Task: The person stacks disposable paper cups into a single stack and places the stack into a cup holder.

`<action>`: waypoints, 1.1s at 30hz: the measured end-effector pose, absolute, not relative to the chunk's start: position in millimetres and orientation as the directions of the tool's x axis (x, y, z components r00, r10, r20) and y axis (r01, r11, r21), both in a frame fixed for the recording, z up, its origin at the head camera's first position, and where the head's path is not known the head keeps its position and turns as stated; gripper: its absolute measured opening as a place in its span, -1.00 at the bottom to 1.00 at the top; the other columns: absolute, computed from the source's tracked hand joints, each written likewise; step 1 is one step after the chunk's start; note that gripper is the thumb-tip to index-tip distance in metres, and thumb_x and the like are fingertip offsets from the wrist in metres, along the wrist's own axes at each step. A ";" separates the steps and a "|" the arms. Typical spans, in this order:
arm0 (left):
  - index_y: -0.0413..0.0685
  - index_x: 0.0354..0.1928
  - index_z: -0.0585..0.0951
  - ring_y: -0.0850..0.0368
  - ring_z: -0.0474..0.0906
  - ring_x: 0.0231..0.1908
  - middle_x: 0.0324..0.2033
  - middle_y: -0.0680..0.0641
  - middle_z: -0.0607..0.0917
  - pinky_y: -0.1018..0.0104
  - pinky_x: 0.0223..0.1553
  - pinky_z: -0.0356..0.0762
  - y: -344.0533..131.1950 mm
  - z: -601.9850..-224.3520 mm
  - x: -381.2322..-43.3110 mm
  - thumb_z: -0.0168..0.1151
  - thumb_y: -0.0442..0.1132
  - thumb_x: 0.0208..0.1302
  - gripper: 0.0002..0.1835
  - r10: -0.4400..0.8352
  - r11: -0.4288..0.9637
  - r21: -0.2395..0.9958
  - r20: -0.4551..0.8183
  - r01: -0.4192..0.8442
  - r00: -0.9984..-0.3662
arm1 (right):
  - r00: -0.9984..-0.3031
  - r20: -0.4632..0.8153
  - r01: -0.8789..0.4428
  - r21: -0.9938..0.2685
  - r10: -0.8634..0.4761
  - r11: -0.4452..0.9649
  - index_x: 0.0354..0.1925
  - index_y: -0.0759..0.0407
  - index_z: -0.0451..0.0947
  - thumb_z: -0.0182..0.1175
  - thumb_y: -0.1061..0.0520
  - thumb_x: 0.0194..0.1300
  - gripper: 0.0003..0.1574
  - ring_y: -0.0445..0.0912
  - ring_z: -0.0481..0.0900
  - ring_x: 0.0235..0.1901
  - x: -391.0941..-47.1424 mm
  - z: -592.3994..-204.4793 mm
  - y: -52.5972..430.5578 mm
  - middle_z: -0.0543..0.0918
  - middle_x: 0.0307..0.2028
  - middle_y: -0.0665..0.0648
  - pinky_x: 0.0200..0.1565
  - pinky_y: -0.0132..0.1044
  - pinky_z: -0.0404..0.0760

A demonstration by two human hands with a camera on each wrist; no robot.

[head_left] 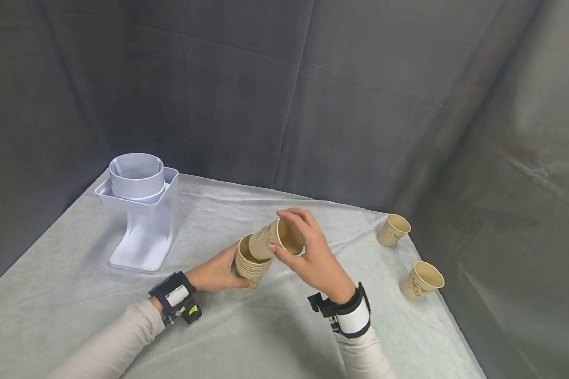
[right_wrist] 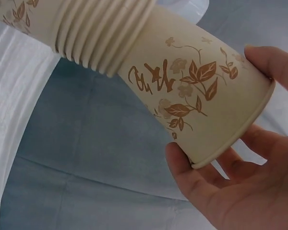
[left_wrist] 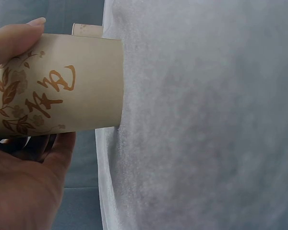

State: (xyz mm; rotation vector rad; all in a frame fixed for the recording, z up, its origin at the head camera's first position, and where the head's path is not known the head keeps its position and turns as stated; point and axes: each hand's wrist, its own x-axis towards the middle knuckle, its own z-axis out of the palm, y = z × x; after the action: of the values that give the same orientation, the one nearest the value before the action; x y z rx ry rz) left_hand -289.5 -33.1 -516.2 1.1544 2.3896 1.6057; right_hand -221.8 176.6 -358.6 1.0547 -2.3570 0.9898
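Observation:
A stack of several nested beige paper cups (head_left: 252, 269) is gripped by my left hand (head_left: 216, 272) above the table. In the left wrist view the outermost cup (left_wrist: 81, 86) shows brown leaves and lettering, with thumb and fingers on opposite sides. My right hand (head_left: 316, 256) holds a single paper cup (head_left: 265, 241) by its rim, thumb on one side and fingers on the other. That cup is tilted, its base end inside the mouth of the stack. The right wrist view shows this cup (right_wrist: 197, 91) meeting the stacked rims (right_wrist: 103, 36).
Two more paper cups stand upright at the table's right side, one farther back (head_left: 392, 231) and one nearer (head_left: 419, 281). A white stand with a round holder (head_left: 139, 210) is at the back left. Grey cloth (head_left: 284, 95) hangs behind the white-covered table (head_left: 208, 337).

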 end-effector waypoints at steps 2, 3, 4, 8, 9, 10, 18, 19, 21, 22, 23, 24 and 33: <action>0.26 0.31 0.10 0.27 0.37 0.08 0.05 0.15 0.46 0.17 0.20 0.25 -32.9 -515.7 -289.4 0.46 -0.13 -0.15 -0.03 0.595 0.185 0.811 0.357 0.555 -0.720 | -0.644 0.571 -0.764 -0.448 -0.509 0.465 0.22 0.11 0.31 0.26 0.16 0.11 -0.30 -0.03 0.29 0.14 -223.8 -362.2 175.5 0.35 0.12 0.19 0.15 -0.08 0.35; 0.26 0.31 0.10 0.27 0.37 0.09 0.06 0.15 0.46 0.17 0.20 0.25 -32.8 -515.4 -289.3 0.46 -0.13 -0.15 -0.03 0.595 0.187 0.811 0.356 0.555 -0.721 | -0.644 0.567 -0.765 -0.446 -0.514 0.465 0.23 0.08 0.30 0.26 0.14 0.11 -0.30 -0.04 0.28 0.15 -225.5 -364.8 175.3 0.35 0.13 0.17 0.16 -0.08 0.34; 0.25 0.32 0.10 0.27 0.37 0.09 0.06 0.14 0.46 0.17 0.20 0.25 -32.7 -515.2 -289.4 0.46 -0.14 -0.15 -0.02 0.594 0.188 0.811 0.355 0.553 -0.722 | -0.642 0.564 -0.766 -0.442 -0.520 0.466 0.25 0.05 0.29 0.25 0.12 0.12 -0.29 -0.06 0.27 0.16 -228.0 -368.1 175.3 0.34 0.14 0.15 0.16 -0.08 0.34; 0.22 0.32 0.09 0.26 0.36 0.10 0.07 0.14 0.45 0.16 0.21 0.24 -32.6 -514.5 -289.5 0.46 -0.14 -0.15 -0.02 0.593 0.199 0.814 0.343 0.546 -0.728 | -0.640 0.547 -0.768 -0.419 -0.540 0.485 0.29 -0.09 0.24 0.22 -0.02 0.16 -0.26 -0.11 0.21 0.19 -240.9 -384.8 177.1 0.31 0.18 0.02 0.18 -0.10 0.32; 0.21 0.32 0.09 0.25 0.36 0.10 0.08 0.13 0.45 0.15 0.21 0.24 -32.6 -514.7 -289.5 0.46 -0.14 -0.15 -0.02 0.592 0.199 0.813 0.345 0.548 -0.728 | -0.637 0.546 -0.770 -0.413 -0.544 0.486 0.29 -0.12 0.23 0.21 -0.05 0.16 -0.26 -0.13 0.21 0.20 -243.9 -388.6 177.5 0.30 0.19 -0.01 0.18 -0.11 0.32; 0.20 0.32 0.09 0.25 0.36 0.10 0.08 0.13 0.45 0.15 0.21 0.24 -32.7 -514.9 -289.4 0.46 -0.14 -0.15 -0.02 0.592 0.200 0.812 0.346 0.548 -0.728 | -0.634 0.547 -0.772 -0.408 -0.546 0.487 0.30 -0.15 0.22 0.20 -0.08 0.16 -0.26 -0.14 0.21 0.20 -246.6 -392.0 177.8 0.29 0.19 -0.04 0.18 -0.12 0.32; -0.08 0.28 0.16 0.13 0.41 0.06 0.03 -0.01 0.49 0.10 0.20 0.27 -33.1 -481.3 -266.6 0.41 -0.33 -0.13 -0.11 0.592 0.188 0.829 0.332 0.527 -0.734 | -0.635 0.541 -0.771 -0.397 -0.551 0.498 0.32 -0.17 0.18 0.21 -0.08 0.16 -0.22 -0.17 0.15 0.24 -246.0 -397.4 173.0 0.27 0.22 -0.04 0.21 -0.16 0.30; -0.08 0.28 0.16 0.13 0.41 0.05 0.03 -0.01 0.49 0.11 0.19 0.27 -33.1 -480.2 -266.0 0.41 -0.33 -0.13 -0.11 0.593 0.191 0.828 0.330 0.527 -0.734 | -0.630 0.543 -0.775 -0.383 -0.556 0.503 0.33 -0.20 0.17 0.19 -0.11 0.17 -0.22 -0.18 0.13 0.25 -249.1 -401.0 174.0 0.26 0.23 -0.08 0.21 -0.16 0.30; -0.09 0.29 0.15 0.12 0.41 0.06 0.05 -0.02 0.48 0.10 0.19 0.27 -33.0 -480.5 -266.0 0.41 -0.32 -0.12 -0.10 0.594 0.195 0.829 0.326 0.525 -0.736 | -0.622 0.542 -0.780 -0.363 -0.566 0.510 0.34 -0.22 0.14 0.17 -0.12 0.18 -0.22 -0.18 0.11 0.25 -249.8 -402.0 173.3 0.24 0.25 -0.09 0.21 -0.17 0.29; -0.09 0.30 0.14 0.12 0.41 0.06 0.05 -0.02 0.47 0.10 0.19 0.27 -33.0 -480.5 -266.0 0.41 -0.32 -0.11 -0.10 0.594 0.199 0.828 0.323 0.524 -0.737 | -0.617 0.543 -0.784 -0.356 -0.570 0.509 0.34 -0.22 0.13 0.17 -0.12 0.19 -0.21 -0.18 0.11 0.26 -250.1 -402.4 172.6 0.24 0.25 -0.09 0.21 -0.17 0.29; -0.09 0.30 0.14 0.11 0.41 0.06 0.05 -0.03 0.47 0.09 0.19 0.27 -33.2 -480.7 -266.1 0.41 -0.31 -0.11 -0.09 0.592 0.204 0.827 0.321 0.523 -0.739 | -0.612 0.545 -0.787 -0.350 -0.573 0.508 0.34 -0.22 0.13 0.16 -0.12 0.19 -0.21 -0.17 0.10 0.26 -250.6 -402.9 171.7 0.23 0.26 -0.08 0.21 -0.17 0.29; -0.09 0.31 0.13 0.11 0.41 0.06 0.05 -0.03 0.47 0.08 0.18 0.27 -33.4 -481.0 -266.2 0.41 -0.30 -0.10 -0.09 0.592 0.207 0.827 0.319 0.522 -0.740 | -0.606 0.547 -0.792 -0.344 -0.578 0.505 0.35 -0.21 0.12 0.16 -0.12 0.19 -0.21 -0.17 0.10 0.26 -251.2 -403.4 170.7 0.23 0.26 -0.07 0.21 -0.16 0.29; -0.11 0.28 0.15 0.11 0.42 0.04 0.03 -0.01 0.47 0.07 0.15 0.31 -34.0 -481.9 -267.2 0.41 -0.30 -0.10 -0.12 0.603 0.190 0.827 0.328 0.530 -0.727 | -0.590 0.530 -0.805 -0.326 -0.609 0.496 0.34 -0.17 0.14 0.17 -0.09 0.20 -0.22 -0.16 0.05 0.26 -255.7 -413.2 159.8 0.22 0.27 -0.04 0.19 -0.18 0.30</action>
State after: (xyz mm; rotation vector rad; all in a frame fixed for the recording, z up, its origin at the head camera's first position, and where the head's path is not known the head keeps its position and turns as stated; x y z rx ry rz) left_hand -267.2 -34.0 -481.9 1.1296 2.3679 1.5966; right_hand -255.7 159.8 -413.2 1.1824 -2.3997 0.7904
